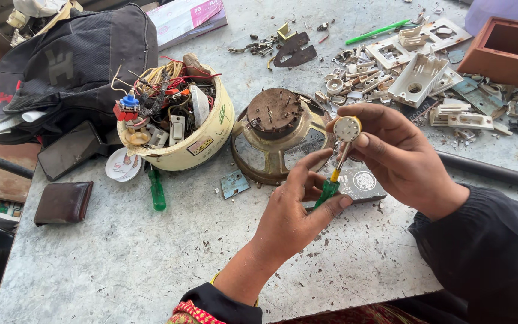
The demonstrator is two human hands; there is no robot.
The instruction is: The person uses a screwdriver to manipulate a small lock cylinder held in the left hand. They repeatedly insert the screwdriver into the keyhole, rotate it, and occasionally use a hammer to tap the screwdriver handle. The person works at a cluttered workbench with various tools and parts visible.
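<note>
A small round white part [347, 128] is pinched in the right hand [400, 159] just right of the rusty round motor housing [277, 135], while a green screwdriver [331, 186], gripped by the left hand [295, 210], is set against it, so the work on it appears unfinished.

Our left hand [298, 207] hides most of the green screwdriver [330, 189]; its tip vanishes behind the round white part [347, 128]. The wooden box [506, 51] is cut off at the right edge, and the tabletop's [151, 264] small scraps [364, 69] are too tiny to tell apart.
</note>
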